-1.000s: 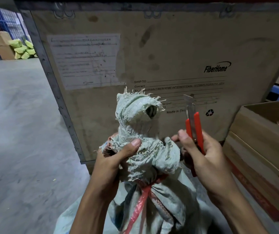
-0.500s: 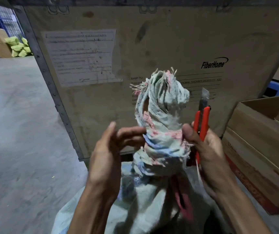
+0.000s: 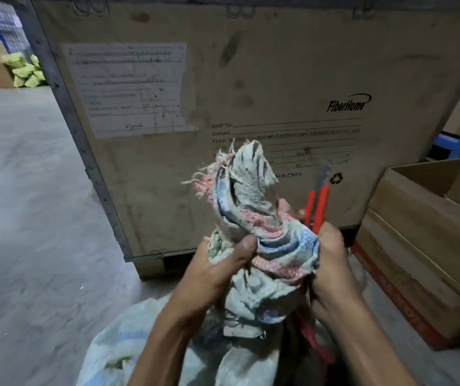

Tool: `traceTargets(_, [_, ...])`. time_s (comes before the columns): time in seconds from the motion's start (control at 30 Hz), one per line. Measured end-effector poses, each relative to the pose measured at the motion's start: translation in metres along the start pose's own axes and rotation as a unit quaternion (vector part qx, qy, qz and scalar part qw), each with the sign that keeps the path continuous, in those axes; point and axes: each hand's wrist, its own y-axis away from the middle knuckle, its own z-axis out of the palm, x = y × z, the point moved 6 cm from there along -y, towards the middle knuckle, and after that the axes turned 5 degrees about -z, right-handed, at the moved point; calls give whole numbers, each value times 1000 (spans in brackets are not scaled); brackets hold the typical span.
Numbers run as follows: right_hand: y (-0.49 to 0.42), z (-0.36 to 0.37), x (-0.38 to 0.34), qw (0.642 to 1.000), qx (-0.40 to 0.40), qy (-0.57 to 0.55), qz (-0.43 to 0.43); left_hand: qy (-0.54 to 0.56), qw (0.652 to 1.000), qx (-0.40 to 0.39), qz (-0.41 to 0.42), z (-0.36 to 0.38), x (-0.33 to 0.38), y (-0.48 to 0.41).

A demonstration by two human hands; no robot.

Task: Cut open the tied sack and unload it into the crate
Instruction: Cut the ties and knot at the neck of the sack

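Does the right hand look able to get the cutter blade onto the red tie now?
Probably not yet. The right hand holds the cutter blade-up, above the red tie, which sits low beside that wrist, partly under the sack neck that the left hand grips. It would need turning down first.

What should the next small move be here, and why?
Probably bring the knife down to the red tie and slice it. The left hand grips the sack's neck above it, the right hand holds the knife blade-up, clear of the tie, which appears uncut, though blurred.
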Motion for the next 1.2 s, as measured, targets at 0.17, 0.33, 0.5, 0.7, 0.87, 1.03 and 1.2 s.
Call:
traceTargets(0.17, [-16, -35, -18, 976, 101, 164, -102, 90, 980, 176, -36, -10, -15, -6])
traceTargets(0.33, [-7, -26, -29, 969, 37, 178, -167, -91, 949, 300, 25, -29, 6, -2])
traceTargets(0.5, [0, -11, -27, 974, 17, 146, -171, -352, 870, 312, 146, 11, 32, 7])
traceTargets(0.7, [-6, -24, -31, 974, 29, 146, -173, -350, 892, 212, 192, 30, 30, 5])
traceTargets(0.87, [-8, -27, -25, 983, 33, 123, -136, -218, 949, 165, 160, 16, 28, 1])
traceTargets(1.03, [-11, -28, -17, 989, 57, 76, -109, -57, 978, 191, 58, 10, 12, -4])
traceTargets(1.2, [-15, -24, -8, 995, 2, 25, -94, 111, 986, 73, -103, 9, -21, -9])
